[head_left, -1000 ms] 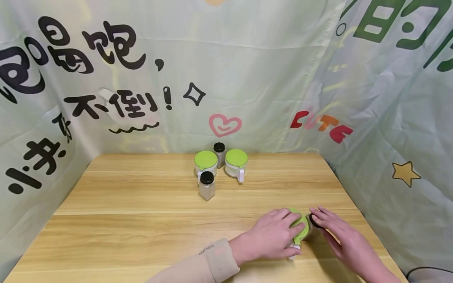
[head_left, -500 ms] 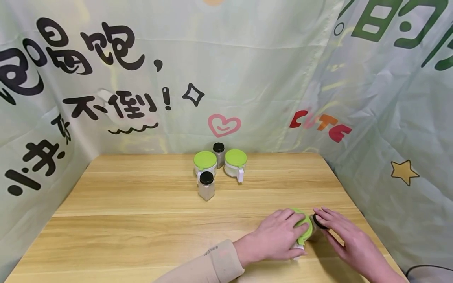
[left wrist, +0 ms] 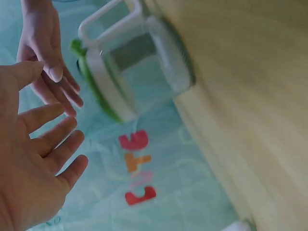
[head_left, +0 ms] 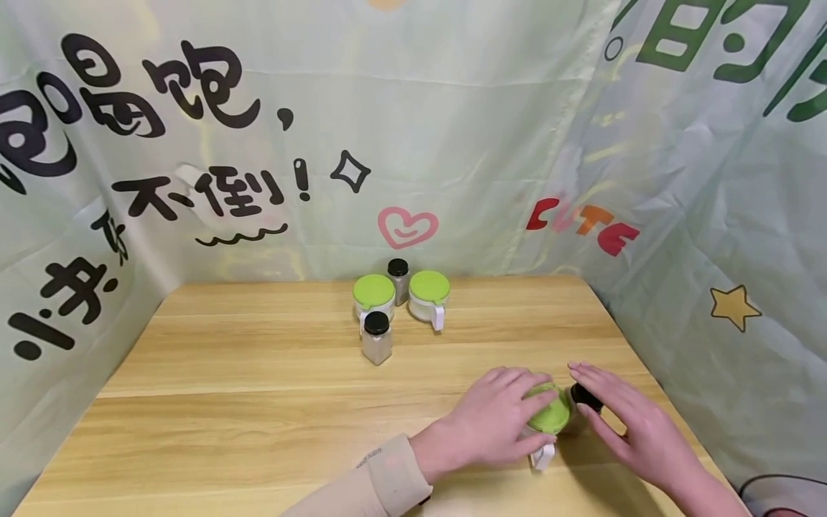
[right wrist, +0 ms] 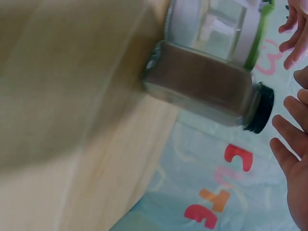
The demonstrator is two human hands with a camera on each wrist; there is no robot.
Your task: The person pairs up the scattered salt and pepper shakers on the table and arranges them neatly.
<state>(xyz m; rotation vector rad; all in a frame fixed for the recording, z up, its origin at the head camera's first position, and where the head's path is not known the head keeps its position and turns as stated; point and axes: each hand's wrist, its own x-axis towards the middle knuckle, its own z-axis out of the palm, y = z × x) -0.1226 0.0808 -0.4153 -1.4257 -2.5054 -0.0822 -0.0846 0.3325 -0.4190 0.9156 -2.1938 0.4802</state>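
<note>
Your left hand spread loose, jar on table just off fingers. Your right hand loose too, bottle near fingertips, beside jar. Head view: your hands partly hide both.

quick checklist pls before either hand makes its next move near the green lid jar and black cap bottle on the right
1. Left hand holding the near jar: not ok, the left wrist view shows it open and apart.
2. Right hand holding the near bottle: not ok, open with a gap in the right wrist view.
3. Near jar's green lid on: ok.
4. Near bottle upright with its black cap on: ok.
5. Near jar and near bottle apart: cannot tell, they overlap in the right wrist view.
</note>
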